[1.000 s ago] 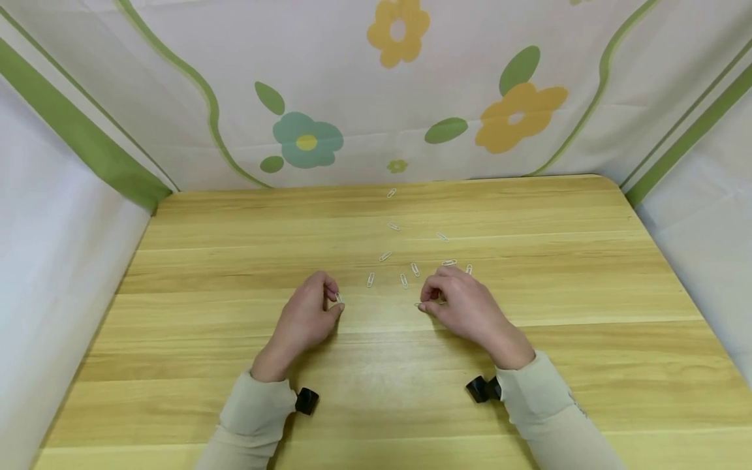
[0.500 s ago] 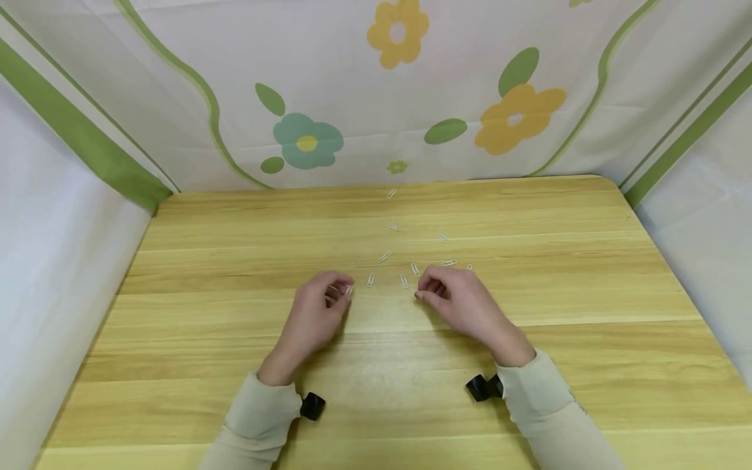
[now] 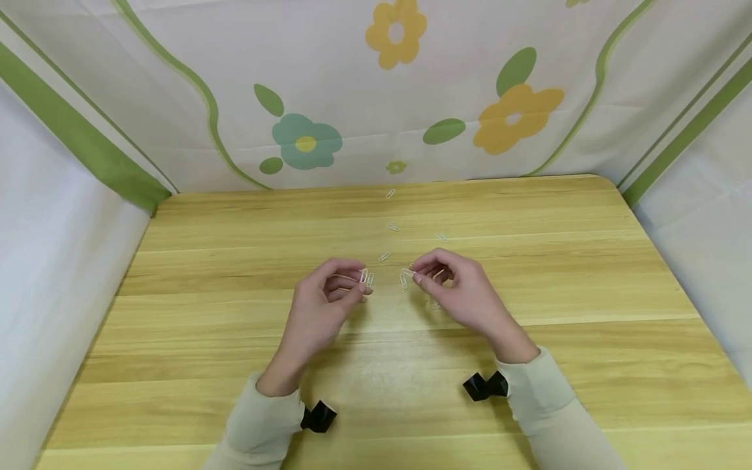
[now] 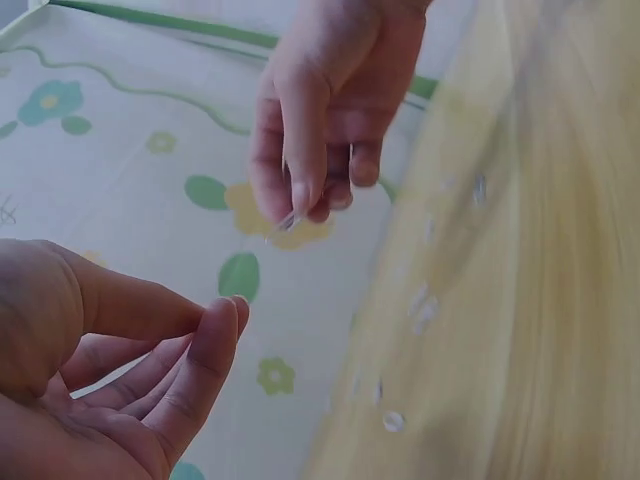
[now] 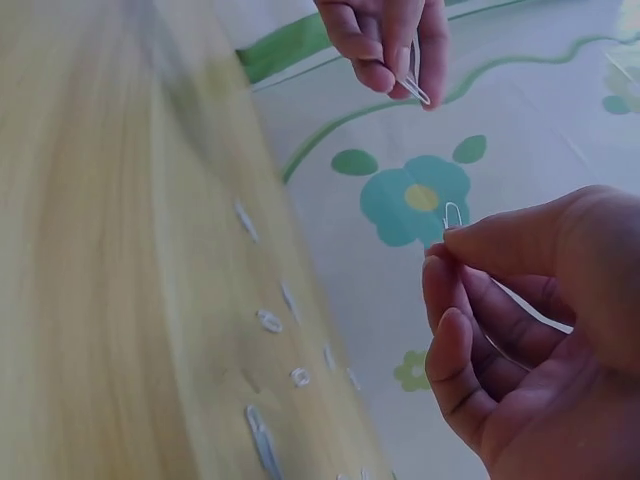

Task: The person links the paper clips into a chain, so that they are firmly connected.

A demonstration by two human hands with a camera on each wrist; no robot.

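Between thumb and fingertips, my left hand pinches a white paper clip, raised over the table. My right hand pinches another paper clip, whose loop sticks out past the fingertips toward the left hand. The two hands face each other with a small gap between the clips. In the right wrist view, the right hand's paper clip points up from the thumb, and the left hand's clip shows at the top. The left hand's own clip is hidden by its fingers in the left wrist view.
Several loose paper clips lie on the wooden table, among them one clip between the hands, one clip beyond them and another near the back edge. A flowered white cloth hangs behind the table.
Both hands have lifted and moved closer together, each with a paper clip. The left hand has come rightward; the right hand's clip now projects clearly from its fingertips.
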